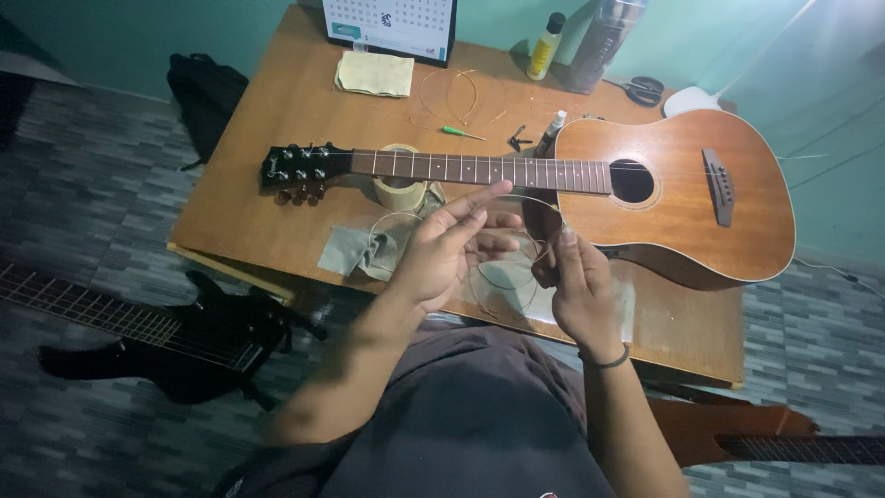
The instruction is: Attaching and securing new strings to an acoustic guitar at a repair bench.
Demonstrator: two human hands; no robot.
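Right hand (pixel 573 286): pinching a coiled guitar string (pixel 505 274) between thumb and fingers, closed on the wire at the coil's right side.
Left hand (pixel 449 247): lying half open against the same coil, index finger stretching out toward the guitar neck, the other fingers curling loosely; whether it is actually gripping the wire cannot be told.
Coiled guitar string: hanging in a thin loop between the two hands, just in front of the table's near edge and below the guitar neck.
Acoustic guitar (pixel 678 189): lying flat on the table, body to the right, black headstock to the left, neck resting on a tape roll (pixel 399 189).
Cloths: a grey-green cloth (pixel 355 251) sitting by the left hand; a pale yellow cloth (pixel 374 73) lying at the far side.
Containers: a yellow bottle (pixel 545 46) with a dark cap and a tall clear bottle (pixel 601 41) standing at the far edge, contents not readable; a small spray bottle (pixel 551 134) standing against the guitar body.
Table (pixel 277 120): wooden, also carrying loose string coils (pixel 458 97), a green-handled screwdriver (pixel 461 133), scissors (pixel 642 89) and a standing calendar (pixel 392 26).
Room: grey patterned floor, teal wall, a black electric guitar (pixel 157 332) lying on the floor at left, a black bag (pixel 205 92) beyond it.
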